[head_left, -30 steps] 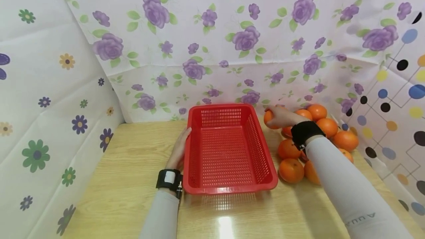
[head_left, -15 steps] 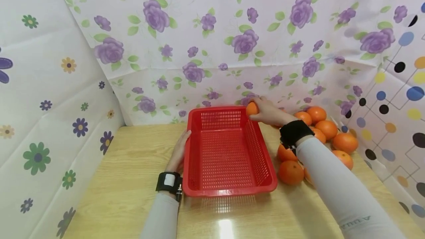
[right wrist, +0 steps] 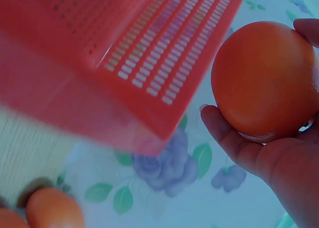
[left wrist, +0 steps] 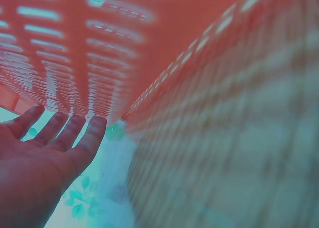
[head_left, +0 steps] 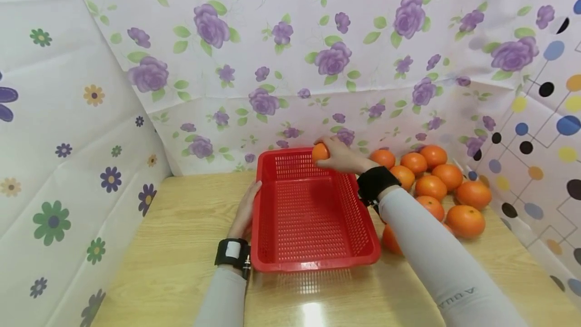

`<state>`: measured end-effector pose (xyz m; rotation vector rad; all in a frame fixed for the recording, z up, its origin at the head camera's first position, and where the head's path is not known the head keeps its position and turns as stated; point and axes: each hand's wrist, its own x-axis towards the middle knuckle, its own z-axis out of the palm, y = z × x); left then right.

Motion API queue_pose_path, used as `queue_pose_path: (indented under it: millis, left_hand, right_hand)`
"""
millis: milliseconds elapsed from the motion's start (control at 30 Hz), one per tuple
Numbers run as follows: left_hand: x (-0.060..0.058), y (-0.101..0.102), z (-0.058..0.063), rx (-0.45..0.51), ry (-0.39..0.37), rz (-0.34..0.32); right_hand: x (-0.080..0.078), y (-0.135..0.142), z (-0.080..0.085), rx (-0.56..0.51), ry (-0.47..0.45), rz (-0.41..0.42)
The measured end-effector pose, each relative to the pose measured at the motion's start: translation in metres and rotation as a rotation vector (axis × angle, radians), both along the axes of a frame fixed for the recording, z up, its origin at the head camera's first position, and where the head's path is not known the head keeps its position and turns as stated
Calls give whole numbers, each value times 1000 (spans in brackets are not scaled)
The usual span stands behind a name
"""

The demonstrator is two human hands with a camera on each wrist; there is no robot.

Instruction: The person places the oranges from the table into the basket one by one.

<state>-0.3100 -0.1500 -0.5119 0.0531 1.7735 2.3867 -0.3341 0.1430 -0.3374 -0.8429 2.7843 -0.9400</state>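
Note:
A red plastic basket (head_left: 313, 265) with slotted walls stands on the wooden table, and its inside holds nothing. My right hand (head_left: 342, 158) grips an orange (head_left: 320, 152) above the basket's far right part. In the right wrist view, thumb and fingers curl round this orange (right wrist: 264, 81), beside the slotted wall. Against the basket's left side rests my left hand (head_left: 245, 210). The left wrist view shows that hand's fingers (left wrist: 89, 138) fairly straight, with their tips at the slotted wall.
Several oranges (head_left: 430, 188) lie piled on the table right of the basket, partly behind the right forearm. Bare wooden table (head_left: 181, 246) extends to the left. Flowered sheets (head_left: 281, 64) hang behind and at both sides.
My right hand has carried the orange leftward from beside the pile, across the basket's right rim, to above its far part. The left hand has stayed at the basket's left side.

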Motion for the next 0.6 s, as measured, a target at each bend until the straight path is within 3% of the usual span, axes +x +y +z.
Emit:
queue_pose_path:
  millis: [100,167,400,600]
  left_hand:
    - [0,3,0,-4,-15,6]
    - [0,3,1,-15,-11,8]
    - [4,-1,2,-8,-36,32]
    - [4,2,1,6,-40,10]
  right_hand:
    - [-28,-6,-19,22,-52,-10]
    - [-37,-11,-25,23,-43,2]
    - [-45,-38,-42,-4,-29,52]
    - [-44,-46,-57,-16,-88,7]
